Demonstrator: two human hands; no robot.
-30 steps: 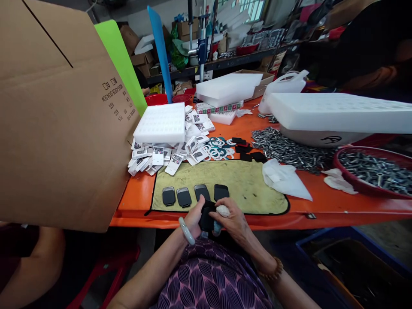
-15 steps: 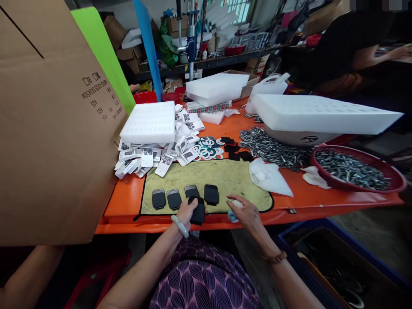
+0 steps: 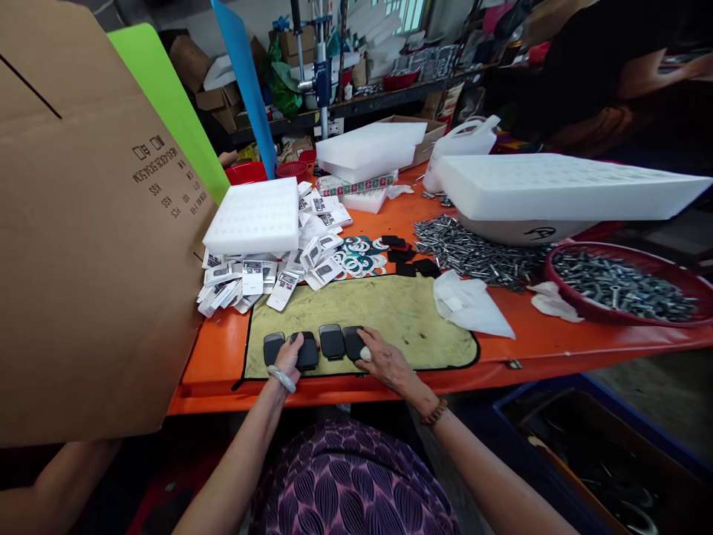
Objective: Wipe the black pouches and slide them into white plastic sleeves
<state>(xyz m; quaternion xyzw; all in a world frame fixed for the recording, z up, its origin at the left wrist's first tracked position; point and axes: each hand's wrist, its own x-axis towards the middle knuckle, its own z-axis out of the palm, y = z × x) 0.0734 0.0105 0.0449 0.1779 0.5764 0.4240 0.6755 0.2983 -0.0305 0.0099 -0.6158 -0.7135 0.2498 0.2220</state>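
A row of small black rounded pads (image 3: 332, 340) lies along the near edge of a yellow mat (image 3: 401, 308) on the orange table (image 3: 223, 345). My left hand (image 3: 290, 357), with a pale bangle at the wrist, has its fingers closed on the second black pad (image 3: 308, 353) from the left. My right hand (image 3: 385, 362) pinches a small white wad (image 3: 365, 354) and rests against the rightmost black pad (image 3: 353, 342). The leftmost pad (image 3: 272, 347) lies untouched.
A large cardboard box (image 3: 83, 245) stands at the left. Behind the mat are a heap of white packaged cards (image 3: 250, 279), a white foam tray (image 3: 255, 217), loose metal pins (image 3: 473, 256), a red basin of pins (image 3: 624, 286) and white tissue (image 3: 471, 305). Another person's arm (image 3: 50, 483) shows at lower left.
Both hands moved from my lap up onto the mat. The left hand carried the black pad to the row; the right hand with the white wad came beside the rightmost pad.
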